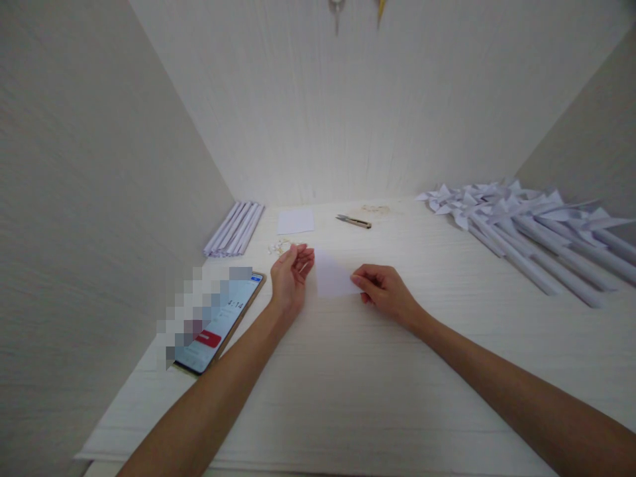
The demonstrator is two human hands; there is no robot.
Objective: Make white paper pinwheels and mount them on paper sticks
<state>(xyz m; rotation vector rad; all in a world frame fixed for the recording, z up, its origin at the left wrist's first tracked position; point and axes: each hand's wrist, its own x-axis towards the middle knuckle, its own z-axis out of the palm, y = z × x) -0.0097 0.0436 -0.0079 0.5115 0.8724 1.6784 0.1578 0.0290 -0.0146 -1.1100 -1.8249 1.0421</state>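
Mid-frame, the right hand [385, 290] pinches the right edge of a small white sheet [332, 274] between thumb and fingertips, the sheet lying flat on the pale table [348, 397]. The left hand [291, 271] sits just left of it, palm up, fingers loosely curled and holding nothing that shows — its fingertips are near the sheet's upper left corner, and whether they touch it is hard to tell. To handle the sheet well, I'd judge a light pinch best, with the left hand steadying the far corner so the paper stays flat and square. Room is good toward the bottom of the frame, where the table is bare. At left a phone [218, 322] lies close to the left wrist; small clips [279, 247] sit just above that hand. Further up lie a second sheet [295, 221], a cutter [354, 221] and paper rolls [234, 229]; pinwheels [521, 228] crowd the right — walls close in on three sides.
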